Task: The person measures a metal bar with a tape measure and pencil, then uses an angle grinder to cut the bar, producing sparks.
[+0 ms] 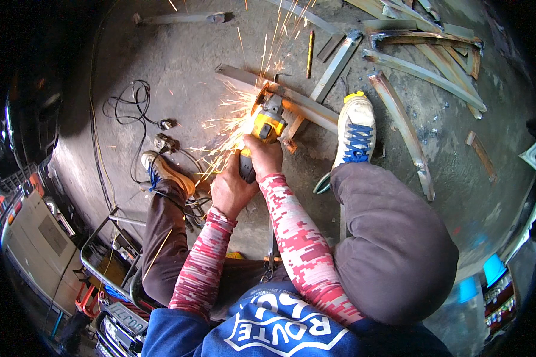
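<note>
An angle grinder (269, 124) with a yellow and black body is held in both hands. My left hand (231, 189) wraps round its rear end, and my right hand (264, 156) is closed on the body just ahead of it. The grinder's disc meets a steel bar (308, 106) lying on the floor, and bright sparks (235, 122) spray from there to the left and upward. Part of the disc is lost in the glare. That bar crosses another steel bar (337, 66) and reaches the side of my right shoe (357, 128). Whether the shoe presses on it, I cannot tell.
Black cable (138, 101) lies coiled at the left, with a plug (168, 124) near my left shoe (165, 174). Several steel pieces (426, 74) are heaped at the far right. A bent steel strip (404, 131) lies right of my right shoe. A yellow marker-like stick (310, 55) lies beyond the bar.
</note>
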The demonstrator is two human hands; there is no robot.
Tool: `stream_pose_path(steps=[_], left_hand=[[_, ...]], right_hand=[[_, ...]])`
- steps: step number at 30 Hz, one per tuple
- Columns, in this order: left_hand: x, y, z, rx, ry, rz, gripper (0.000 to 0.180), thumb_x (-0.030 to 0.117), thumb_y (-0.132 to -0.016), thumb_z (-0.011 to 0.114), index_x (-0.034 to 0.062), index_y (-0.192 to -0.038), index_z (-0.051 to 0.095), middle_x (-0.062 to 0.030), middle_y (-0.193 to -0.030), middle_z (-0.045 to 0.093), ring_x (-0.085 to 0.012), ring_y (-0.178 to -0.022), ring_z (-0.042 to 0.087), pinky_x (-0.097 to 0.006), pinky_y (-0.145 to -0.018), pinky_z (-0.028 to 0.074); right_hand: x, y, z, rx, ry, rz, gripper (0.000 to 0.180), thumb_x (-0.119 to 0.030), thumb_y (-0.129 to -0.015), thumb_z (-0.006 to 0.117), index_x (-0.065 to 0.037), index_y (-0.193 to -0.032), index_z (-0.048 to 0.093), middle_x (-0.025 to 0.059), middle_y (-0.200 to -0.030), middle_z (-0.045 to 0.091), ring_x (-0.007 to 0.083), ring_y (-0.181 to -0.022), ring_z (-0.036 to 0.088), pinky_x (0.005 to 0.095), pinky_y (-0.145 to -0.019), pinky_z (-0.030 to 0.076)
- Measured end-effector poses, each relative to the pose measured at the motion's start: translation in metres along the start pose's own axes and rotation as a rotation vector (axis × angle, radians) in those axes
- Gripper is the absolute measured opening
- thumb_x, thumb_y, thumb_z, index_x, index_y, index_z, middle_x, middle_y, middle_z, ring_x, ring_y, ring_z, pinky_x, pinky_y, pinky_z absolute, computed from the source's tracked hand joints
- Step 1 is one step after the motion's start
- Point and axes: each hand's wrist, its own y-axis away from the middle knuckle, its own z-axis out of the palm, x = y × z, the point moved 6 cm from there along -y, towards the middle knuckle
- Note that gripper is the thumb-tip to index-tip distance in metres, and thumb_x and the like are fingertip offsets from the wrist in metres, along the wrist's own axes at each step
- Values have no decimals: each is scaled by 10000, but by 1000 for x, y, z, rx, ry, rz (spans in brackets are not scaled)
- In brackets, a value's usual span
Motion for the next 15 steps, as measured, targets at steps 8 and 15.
stream_pose_path(steps=[8, 15], left_hand=[[13, -8, -8, -16, 37, -17, 774, 429, -752, 833, 68, -1375, 550, -248, -891, 736, -444, -814, 735, -524, -700, 575], [24, -9, -12, -5, 25, -30, 758, 431, -751, 841, 61, -1349, 558, -255, -869, 724, -447, -815, 727, -522, -699, 569]], right_hand=[[-20, 0, 0, 0, -27, -63, 288, -136, -803, 807, 6, -1037, 720, 54, -990, 737, 162, -867, 698, 335, -804, 545], [-15, -7, -1, 31, 4, 14, 290, -145, -799, 803, 11, -1028, 717, 58, -981, 735, 162, -861, 692, 335, -804, 541]])
